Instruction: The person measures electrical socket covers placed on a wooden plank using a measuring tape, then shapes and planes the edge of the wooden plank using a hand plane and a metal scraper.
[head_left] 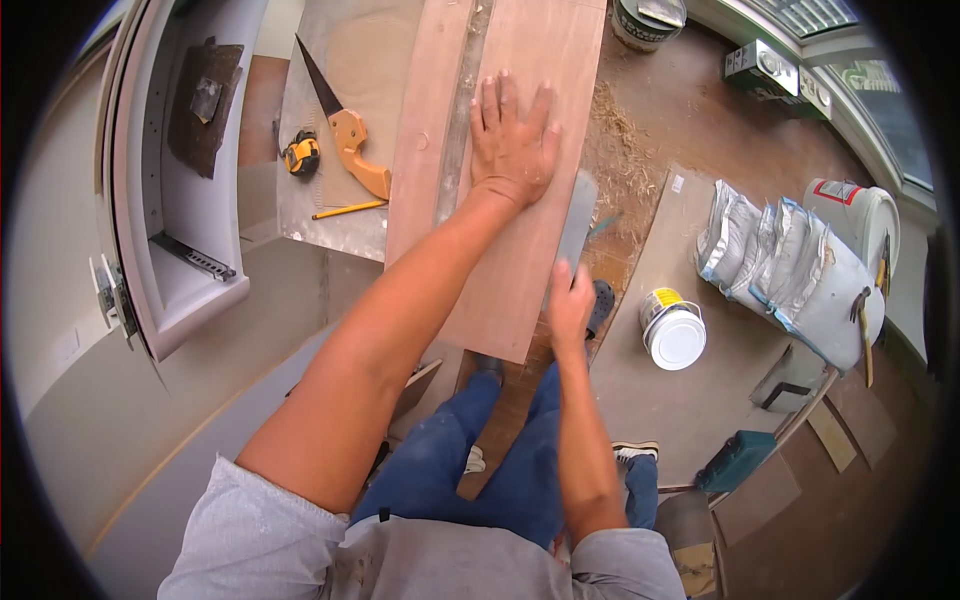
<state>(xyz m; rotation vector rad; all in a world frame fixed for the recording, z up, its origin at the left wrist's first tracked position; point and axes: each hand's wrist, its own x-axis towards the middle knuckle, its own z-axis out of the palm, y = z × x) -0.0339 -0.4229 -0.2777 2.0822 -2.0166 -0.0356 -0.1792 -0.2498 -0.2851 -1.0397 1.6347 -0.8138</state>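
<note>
My left hand (pixel 512 140) lies flat with its fingers apart on a long reddish wooden board (pixel 510 270). Beside the board's right edge, my right hand (pixel 571 305) is closed around the near end of a long flat grey tool (pixel 577 225). Motion blurs that tool, and its exact kind does not show. It runs along the board's edge, pointing away from me. Another wooden strip (pixel 415 160) lies to the left, with a dusty gap between it and the board.
Left of the boards lie a handsaw (pixel 350 145), a tape measure (pixel 301 153) and a yellow pencil (pixel 350 209). Wood shavings (pixel 620 140) litter the floor at right. A white bucket (pixel 673 335), a bag (pixel 765 255) and a hammer (pixel 864 335) are farther right. Another person's sneaker (pixel 635 451) shows behind me.
</note>
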